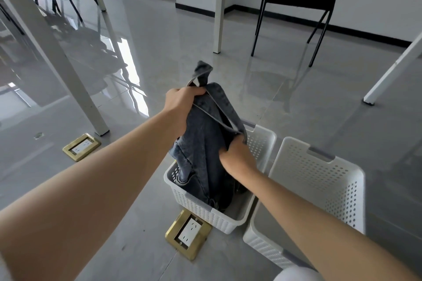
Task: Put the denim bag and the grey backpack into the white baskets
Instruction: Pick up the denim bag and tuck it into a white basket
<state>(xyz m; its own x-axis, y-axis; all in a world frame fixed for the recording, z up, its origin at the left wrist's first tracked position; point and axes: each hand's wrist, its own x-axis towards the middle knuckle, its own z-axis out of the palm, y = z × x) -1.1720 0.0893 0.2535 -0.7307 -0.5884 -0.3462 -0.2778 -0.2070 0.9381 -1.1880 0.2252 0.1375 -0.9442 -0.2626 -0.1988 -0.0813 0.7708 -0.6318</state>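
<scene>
A: Starting at the left, what is there?

B: A white table leg (68,70) on the glossy floor, and a brass floor socket (81,147) beside its foot. A second floor socket (188,234) lies right against the near corner of the left basket (201,214).

A: And the hands?

B: The left hand (182,100) is closed on the top edge of the denim bag (205,143), by its handle loop. The right hand (237,157) is clenched on the fabric lower down, on the side.

A: Where is the bag?

B: Its bottom is inside the left basket, its top stands well above the rim. So the first step is in hand: stowing the denim bag.

A: What does the next move call for?

B: My guess: pushing or folding the upper half down so it settles below the rim, then letting go with both hands.

A: To the right?

B: The right basket (319,180) stands just beside the left one and looks empty. A black folding chair (299,0) stands further back. The grey backpack is not in view, so I cannot say where it waits. Nothing blocks either basket.
</scene>
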